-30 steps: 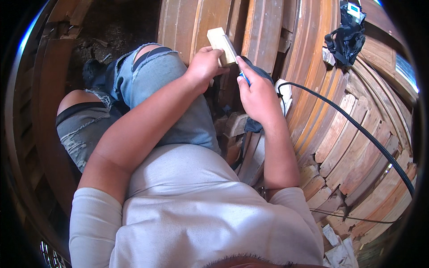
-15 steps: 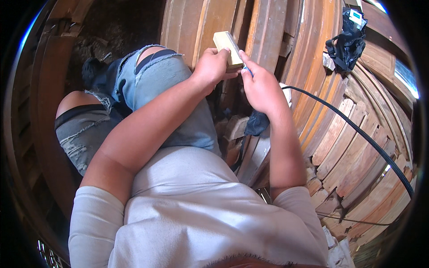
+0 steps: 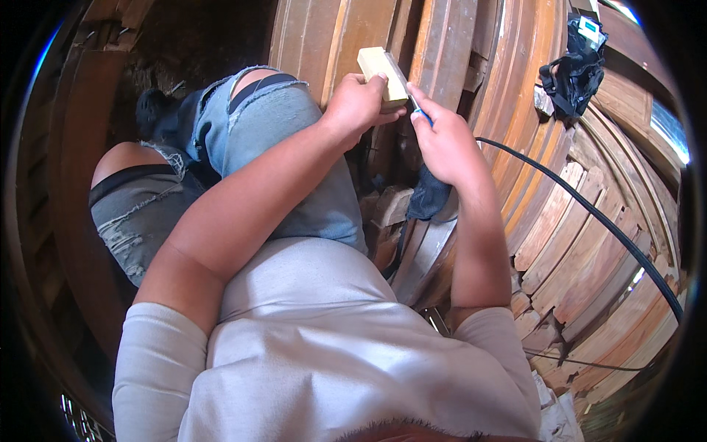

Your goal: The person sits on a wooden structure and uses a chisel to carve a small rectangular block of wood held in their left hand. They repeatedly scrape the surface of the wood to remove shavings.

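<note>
My left hand (image 3: 357, 103) grips a small pale wooden block (image 3: 381, 68) and holds it up in front of me. My right hand (image 3: 442, 136) is closed around a thin blue pen-like tool (image 3: 421, 114), its tip touching the block's right edge. A dark cloth (image 3: 427, 195) hangs just below my right wrist. Both forearms reach forward over my knees in torn blue jeans (image 3: 272, 125).
Long brown wooden planks (image 3: 515, 74) lie stacked ahead and to the right. A black cable (image 3: 589, 214) runs across them. A black bag (image 3: 574, 70) sits at the upper right. Short wood offcuts (image 3: 390, 206) lie by my right knee.
Both hands have risen together away from my lap, carrying the block and the tool farther forward; the block sits higher in view than a second ago.
</note>
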Motion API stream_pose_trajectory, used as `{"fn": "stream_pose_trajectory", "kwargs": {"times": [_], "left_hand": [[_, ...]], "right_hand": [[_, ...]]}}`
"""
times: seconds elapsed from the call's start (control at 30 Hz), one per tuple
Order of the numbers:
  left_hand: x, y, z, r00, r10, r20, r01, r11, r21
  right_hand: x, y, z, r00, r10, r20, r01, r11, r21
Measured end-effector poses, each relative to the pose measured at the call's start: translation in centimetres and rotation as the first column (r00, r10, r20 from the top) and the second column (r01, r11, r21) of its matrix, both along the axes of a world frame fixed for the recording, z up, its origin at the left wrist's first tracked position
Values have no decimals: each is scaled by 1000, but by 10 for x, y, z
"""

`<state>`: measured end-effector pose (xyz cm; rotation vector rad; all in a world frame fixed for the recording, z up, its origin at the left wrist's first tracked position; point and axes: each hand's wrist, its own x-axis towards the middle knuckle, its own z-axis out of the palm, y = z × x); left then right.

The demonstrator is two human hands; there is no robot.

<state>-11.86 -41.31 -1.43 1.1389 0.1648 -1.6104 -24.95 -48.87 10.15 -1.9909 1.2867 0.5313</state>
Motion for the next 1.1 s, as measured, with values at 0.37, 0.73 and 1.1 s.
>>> {"fn": "stream_pose_trajectory", "kwargs": {"times": [0.37,0.73,1.1], "left_hand": [[1,0,1,1000,12,19,-13,1000,7],[3,1,-6,1000,-10,-15,10,1000,3],[0,0,-5,1000,26,-5,-26,999,-36]], "right_hand": [[0,8,1,999,32,9,-31,999,-31],[8,5,12,998,-31,-56,33,999,35],[1,-12,-21,995,-95,36,91,990,108]]}}
